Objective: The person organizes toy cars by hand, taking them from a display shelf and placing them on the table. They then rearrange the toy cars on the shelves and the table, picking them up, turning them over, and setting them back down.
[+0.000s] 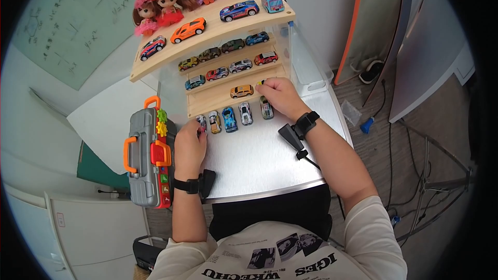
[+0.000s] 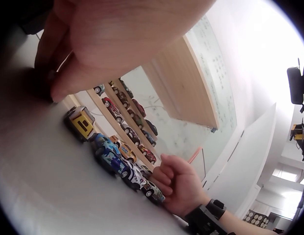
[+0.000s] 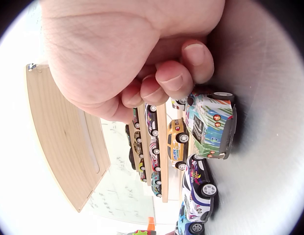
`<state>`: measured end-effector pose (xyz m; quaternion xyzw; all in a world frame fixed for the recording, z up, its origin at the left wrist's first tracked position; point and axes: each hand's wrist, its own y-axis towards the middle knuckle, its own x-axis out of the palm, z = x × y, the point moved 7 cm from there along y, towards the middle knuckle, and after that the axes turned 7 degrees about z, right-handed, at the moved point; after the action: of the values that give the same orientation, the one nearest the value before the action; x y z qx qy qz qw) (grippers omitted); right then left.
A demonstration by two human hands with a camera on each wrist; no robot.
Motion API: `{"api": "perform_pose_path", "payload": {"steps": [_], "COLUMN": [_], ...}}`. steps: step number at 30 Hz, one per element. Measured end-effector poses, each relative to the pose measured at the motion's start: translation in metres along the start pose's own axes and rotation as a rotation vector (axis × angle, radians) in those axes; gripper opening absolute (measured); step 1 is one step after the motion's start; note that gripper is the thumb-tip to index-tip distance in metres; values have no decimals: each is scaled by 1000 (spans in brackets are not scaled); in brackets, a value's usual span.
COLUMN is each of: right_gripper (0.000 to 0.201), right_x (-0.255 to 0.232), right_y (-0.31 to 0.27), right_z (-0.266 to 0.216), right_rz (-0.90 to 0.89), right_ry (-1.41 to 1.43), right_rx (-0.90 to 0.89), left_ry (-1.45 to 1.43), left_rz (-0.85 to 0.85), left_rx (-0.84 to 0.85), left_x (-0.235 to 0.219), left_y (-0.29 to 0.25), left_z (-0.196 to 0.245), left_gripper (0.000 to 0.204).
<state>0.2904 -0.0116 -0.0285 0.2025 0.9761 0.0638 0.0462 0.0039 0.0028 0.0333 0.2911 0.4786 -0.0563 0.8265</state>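
Observation:
My right hand [image 1: 282, 96] is at the lowest tier of the wooden rack, its fingers curled and pinching a small toy car [image 1: 261, 82] mostly hidden by them. Left of it on that tier sits a yellow-orange toy car [image 1: 241, 91]. On the metal tabletop, my left hand [image 1: 189, 142] grips a small purplish toy car [image 1: 201, 121] at the left end of a row. To its right in the row stand a yellow-and-white car [image 1: 214, 122], a blue car [image 1: 229, 119], a white car [image 1: 245, 113] and a green patterned car [image 3: 210, 125], which is just below my right hand.
Several toy cars fill the two upper tiers [image 1: 207, 72]. Dolls [image 1: 168, 5], larger cars and a blue toy bus [image 1: 272, 1] stand on the rack's top board [image 1: 212, 24]. A grey toy toolbox [image 1: 142, 161] is left of my left arm; a clear bin [image 1: 311, 75] stands right.

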Motion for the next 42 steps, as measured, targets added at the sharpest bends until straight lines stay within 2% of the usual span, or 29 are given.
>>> {"api": "perform_pose_path", "payload": {"steps": [27,29,30,32,36,42], "right_gripper": [36,36,36,36,36,35], "right_x": [-1,-1,0,0,0,1], "right_y": [-1,-1,-2,-2,-3,0], "right_z": [-3,-2,-2,-3,-7,1], "right_rz": [3,2,-1,5,1,-14], "right_ry": [-40,-25,-12,-16,-36,0], "right_rx": [-14,2,14,10,5,31], "left_ry": [-16,-77,-75,-162,-181,-198], "left_rz": [42,132,125,83,102,177], "left_rx": [-33,51,50,-110,-142,-97], "left_x": [3,4,4,5,8,11], "left_y": [-2,-8,-9,-13,-13,-13], "left_z": [-7,-10,-8,-12,-19,-23], "left_gripper": [20,18,18,15,13,15]}}
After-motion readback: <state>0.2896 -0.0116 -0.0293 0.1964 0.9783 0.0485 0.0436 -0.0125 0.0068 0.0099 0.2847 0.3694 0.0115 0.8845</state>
